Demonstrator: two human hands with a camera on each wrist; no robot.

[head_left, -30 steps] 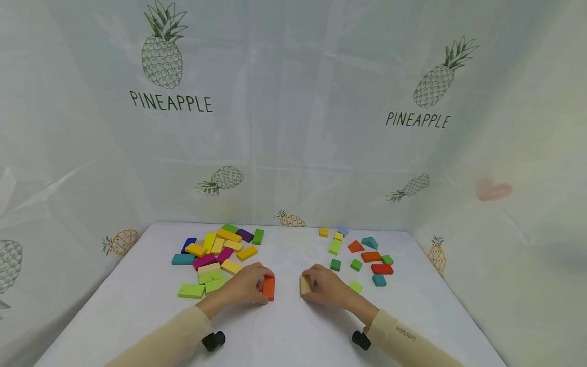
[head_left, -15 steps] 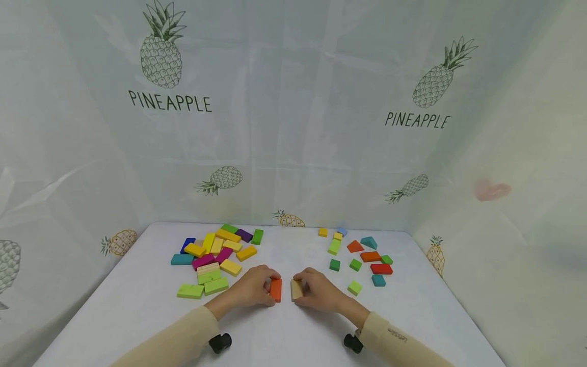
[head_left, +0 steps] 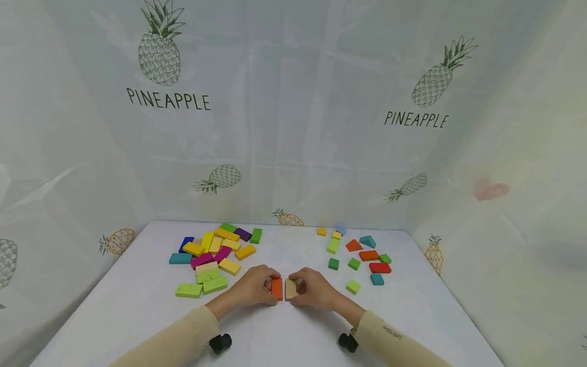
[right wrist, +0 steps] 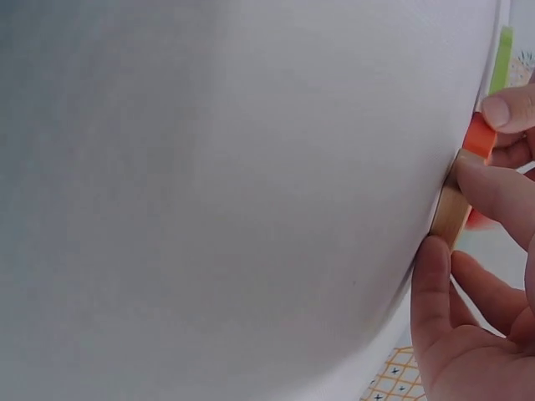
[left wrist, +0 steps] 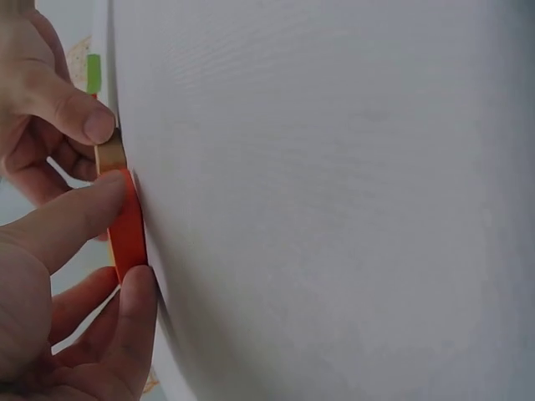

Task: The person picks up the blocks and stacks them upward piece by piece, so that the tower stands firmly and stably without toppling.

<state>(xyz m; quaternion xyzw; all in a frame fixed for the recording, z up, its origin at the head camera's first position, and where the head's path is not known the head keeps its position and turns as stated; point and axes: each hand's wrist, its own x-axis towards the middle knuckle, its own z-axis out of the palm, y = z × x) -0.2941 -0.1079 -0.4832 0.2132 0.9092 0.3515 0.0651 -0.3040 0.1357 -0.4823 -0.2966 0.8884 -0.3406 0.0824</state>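
Observation:
Mid-table in the head view, my left hand (head_left: 254, 286) pinches an orange-red rectangular block (head_left: 276, 289) by its two ends, thumb at the near end and fingers at the far one. Facing it, my right hand (head_left: 315, 289) grips a natural-wood block (head_left: 291, 289) the same way. The two blocks stand side by side, long sides parallel, with a narrow gap between them. From the left wrist, the orange-red block (left wrist: 128, 230) shows between thumb and fingertips, low at the table surface. The wooden block (right wrist: 451, 209) appears likewise in the right wrist view.
On the left lies a loose pile of coloured blocks, with yellow blocks (head_left: 230, 266), lime blocks (head_left: 189, 290) and a teal block (head_left: 181, 258). Smaller pieces are scattered on the right, among them a red block (head_left: 380, 267) and a lime cube (head_left: 353, 286). A pineapple-print curtain (head_left: 293, 127) hangs behind the table.
My hands have come together: the left slid right with the orange-red block, the right slid left with the wooden block. The wide gap between the blocks has shrunk, and the wooden block has straightened.

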